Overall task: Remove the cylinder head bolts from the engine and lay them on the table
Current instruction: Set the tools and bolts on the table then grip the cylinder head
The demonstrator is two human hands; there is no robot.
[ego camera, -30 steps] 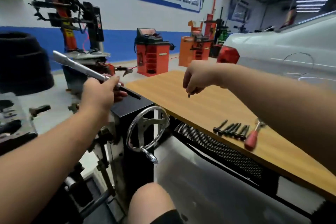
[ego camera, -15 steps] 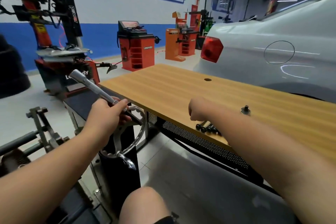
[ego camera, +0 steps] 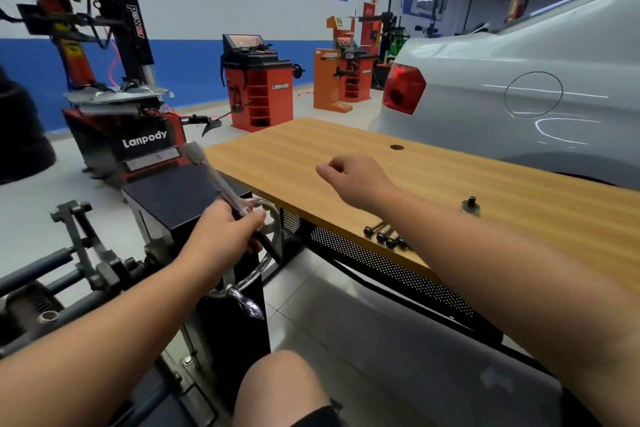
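Note:
Several black cylinder head bolts (ego camera: 384, 236) lie side by side near the front edge of the wooden table (ego camera: 311, 156), partly hidden behind my right forearm. My right hand (ego camera: 356, 177) hovers above the table, beyond the bolts, fingers loosely curled and holding nothing. My left hand (ego camera: 221, 236) grips a long silver ratchet wrench (ego camera: 211, 177) that points up and away, in front of the stand's chrome handwheel (ego camera: 256, 253). The engine stand frame (ego camera: 86, 253) shows at the lower left; the engine itself is out of view.
A small socket piece (ego camera: 471, 206) stands on the table to the right of my arm. A white car (ego camera: 519, 80) is parked right behind the table. A tyre changer (ego camera: 114, 107) and orange wheel balancers (ego camera: 258, 83) stand across the floor. My knee (ego camera: 277, 388) is at the bottom.
My right hand set a bolt down beside the others, then lifted off empty and moved back over the table. My left hand lowered the wrench towards the handwheel.

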